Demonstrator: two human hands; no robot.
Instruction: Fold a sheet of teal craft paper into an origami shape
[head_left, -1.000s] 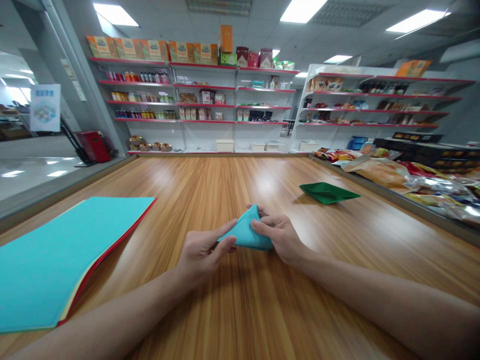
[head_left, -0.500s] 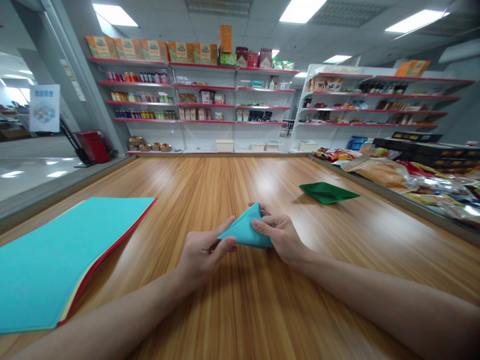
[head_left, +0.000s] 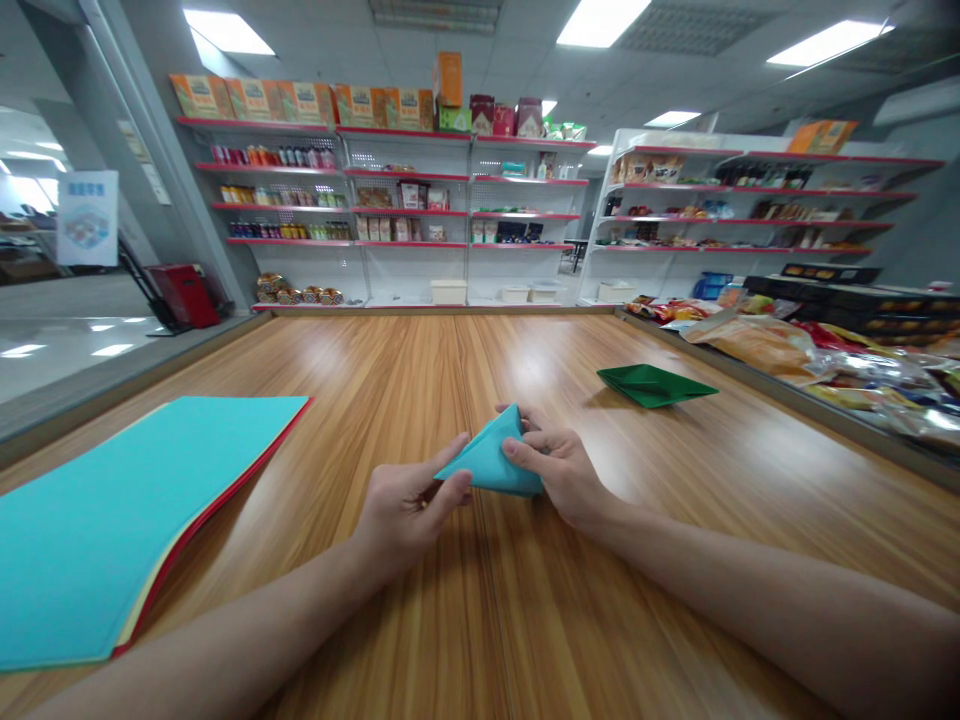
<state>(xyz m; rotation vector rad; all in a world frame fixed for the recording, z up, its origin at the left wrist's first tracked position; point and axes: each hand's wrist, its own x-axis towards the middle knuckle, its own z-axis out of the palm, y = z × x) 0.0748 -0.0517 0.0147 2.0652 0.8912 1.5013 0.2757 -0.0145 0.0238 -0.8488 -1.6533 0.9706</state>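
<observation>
A folded teal paper piece (head_left: 491, 458), triangular with its point up, is held just above the wooden table (head_left: 465, 370) between both hands. My left hand (head_left: 405, 510) pinches its lower left corner between thumb and fingers. My right hand (head_left: 559, 470) grips its right side, thumb on the front face and fingers behind. A finished dark green folded paper shape (head_left: 654, 384) lies flat on the table, farther off to the right.
A stack of paper sheets (head_left: 112, 510), teal on top with yellow and red edges showing, lies at the left. Snack bags (head_left: 772, 345) are piled along the right edge. Store shelves (head_left: 405, 210) with goods stand beyond the far end.
The left thumb has slid slightly along the paper's lower left corner. Both hands and the paper stay nearly where they were.
</observation>
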